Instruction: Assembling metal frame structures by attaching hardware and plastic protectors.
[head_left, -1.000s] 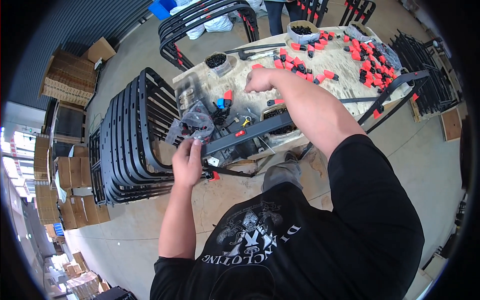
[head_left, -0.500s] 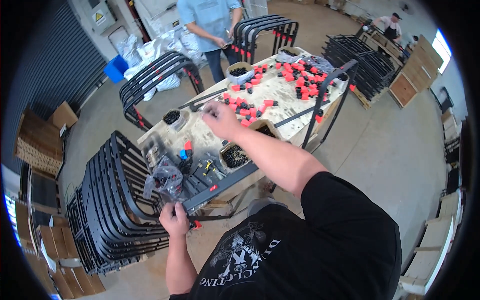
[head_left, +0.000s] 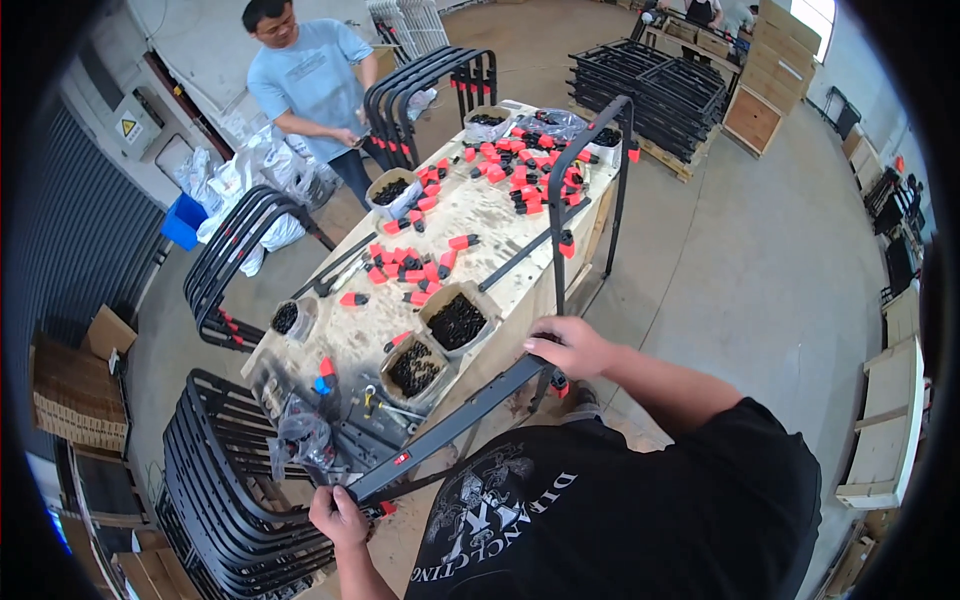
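Left hand [head_left: 338, 517] and right hand [head_left: 572, 346] hold a black bar [head_left: 455, 427] (red-marked) beside a table [head_left: 343, 335].

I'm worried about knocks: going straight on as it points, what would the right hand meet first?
Probably the larger of the two near tubs, ahead of the right hand's fingers, though depth is unclear.

Left hand [head_left: 338, 516] curled low, right hand [head_left: 574, 347] curled higher

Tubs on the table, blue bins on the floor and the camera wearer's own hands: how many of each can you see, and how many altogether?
Tubs on the wooden table: 6
Blue bin on the floor: 1
Wearer's own hands: 2 (left hand and right hand, near opposite ends of the dark bar)
Total: 9
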